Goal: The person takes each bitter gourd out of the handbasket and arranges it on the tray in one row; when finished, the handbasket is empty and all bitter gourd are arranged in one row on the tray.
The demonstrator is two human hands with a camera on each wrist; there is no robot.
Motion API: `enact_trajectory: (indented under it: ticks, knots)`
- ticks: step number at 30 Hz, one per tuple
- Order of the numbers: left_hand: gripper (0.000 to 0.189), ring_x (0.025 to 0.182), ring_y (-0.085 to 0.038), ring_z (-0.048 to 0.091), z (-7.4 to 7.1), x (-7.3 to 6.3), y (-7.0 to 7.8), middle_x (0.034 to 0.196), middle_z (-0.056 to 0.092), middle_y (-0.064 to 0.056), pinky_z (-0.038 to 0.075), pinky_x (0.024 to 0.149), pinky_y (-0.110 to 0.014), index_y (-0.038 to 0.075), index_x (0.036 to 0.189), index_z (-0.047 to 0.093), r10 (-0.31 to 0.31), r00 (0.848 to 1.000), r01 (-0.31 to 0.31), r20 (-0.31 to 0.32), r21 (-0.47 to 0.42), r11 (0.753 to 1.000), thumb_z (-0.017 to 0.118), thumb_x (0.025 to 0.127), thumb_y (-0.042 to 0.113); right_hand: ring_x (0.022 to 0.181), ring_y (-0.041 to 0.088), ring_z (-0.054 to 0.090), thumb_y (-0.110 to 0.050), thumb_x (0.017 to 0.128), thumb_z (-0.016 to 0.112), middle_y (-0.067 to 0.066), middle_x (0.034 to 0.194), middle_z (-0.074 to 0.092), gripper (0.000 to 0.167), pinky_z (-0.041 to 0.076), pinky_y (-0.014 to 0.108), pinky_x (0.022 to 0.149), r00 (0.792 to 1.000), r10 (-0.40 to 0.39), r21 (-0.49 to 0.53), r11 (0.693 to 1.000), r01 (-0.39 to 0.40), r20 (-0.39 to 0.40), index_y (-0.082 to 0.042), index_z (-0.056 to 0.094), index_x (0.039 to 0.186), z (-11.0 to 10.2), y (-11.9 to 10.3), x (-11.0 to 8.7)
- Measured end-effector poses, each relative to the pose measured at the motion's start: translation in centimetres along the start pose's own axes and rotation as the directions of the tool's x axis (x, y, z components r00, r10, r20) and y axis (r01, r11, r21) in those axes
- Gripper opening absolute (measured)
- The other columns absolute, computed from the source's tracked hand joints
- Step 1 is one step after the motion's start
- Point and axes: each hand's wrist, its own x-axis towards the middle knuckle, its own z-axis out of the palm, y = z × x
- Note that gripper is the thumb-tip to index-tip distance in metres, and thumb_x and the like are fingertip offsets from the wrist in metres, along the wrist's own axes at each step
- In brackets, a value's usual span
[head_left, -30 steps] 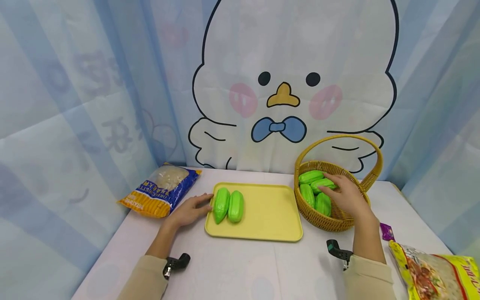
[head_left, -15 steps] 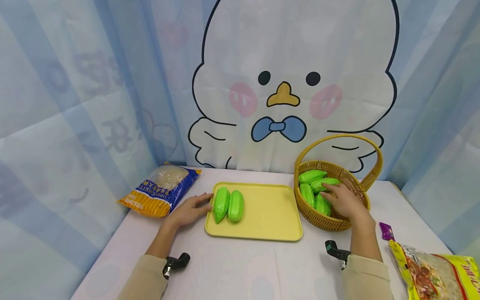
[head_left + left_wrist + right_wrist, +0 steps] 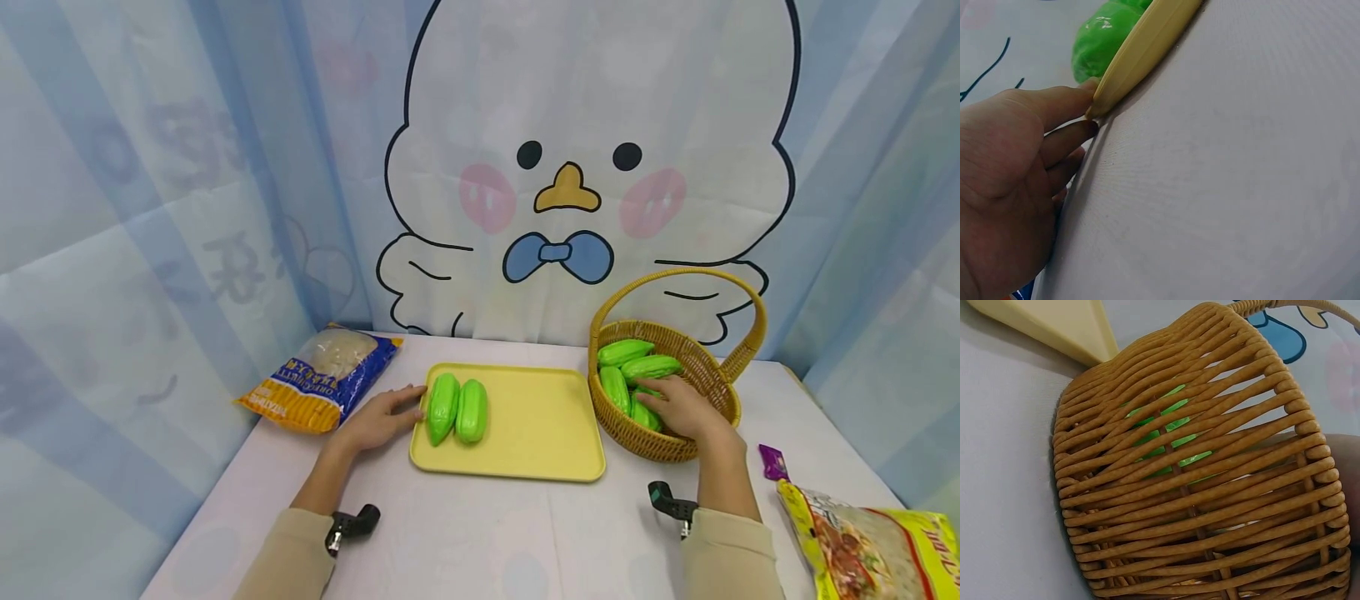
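Two shiny green toy gourds point(image 3: 472, 412) lie side by side at the left end of the yellow tray point(image 3: 540, 429). My left hand point(image 3: 381, 421) pinches the tray's left rim; in the left wrist view its thumb is on top and a finger lies below. Several more green gourds point(image 3: 651, 367) fill the left part of the wicker basket point(image 3: 648, 446). Inside the basket, my right hand point(image 3: 684, 408) reaches over the front gourd point(image 3: 647, 417) with fingers extended, partly covering it. The basket wall point(image 3: 1210, 475) hides most of that hand in the right wrist view.
A blue and orange pasta bag point(image 3: 322, 379) lies left of the tray. At the right are a small purple packet point(image 3: 773, 462) and a yellow food bag point(image 3: 870, 542). The basket's tall handle point(image 3: 678, 273) arches above its opening. A curtain point(image 3: 555, 317) hangs behind the table.
My right hand has moved down and slightly toward me, from the rear gourds to the front one. The gourd lying across the basket shows more fully. My left hand has stayed put.
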Motion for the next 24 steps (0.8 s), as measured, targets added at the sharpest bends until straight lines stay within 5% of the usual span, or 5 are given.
enact_trajectory:
  ticks: [15,24]
  knots:
    - [0.056,0.158,-0.036,0.028,-0.09,-0.08,0.23,0.166,0.04,-0.01,0.018,0.131,-0.057,0.02,0.157,0.049,-0.01,1.0,0.01,0.002,-0.014,1.0,0.062,0.105,0.035,0.143,0.059,0.036,-0.032,0.109,0.054,0.038,0.153,0.043,0.053,0.032,0.075,0.116,1.0,0.001,0.023,1.0,-0.002,0.018,0.004,0.052,0.149,-0.23,-0.24,-0.07]
    - [0.056,0.158,-0.037,0.028,-0.05,-0.04,0.15,0.166,0.04,-0.01,0.018,0.131,-0.057,0.02,0.157,0.048,-0.014,1.0,0.014,-0.002,0.004,1.0,0.061,0.105,0.036,0.144,0.06,0.034,-0.036,0.108,0.057,0.035,0.155,0.044,0.058,0.033,0.076,0.114,0.999,0.022,0.071,0.997,-0.019,-0.036,0.003,0.05,0.151,-0.91,-0.2,-0.39]
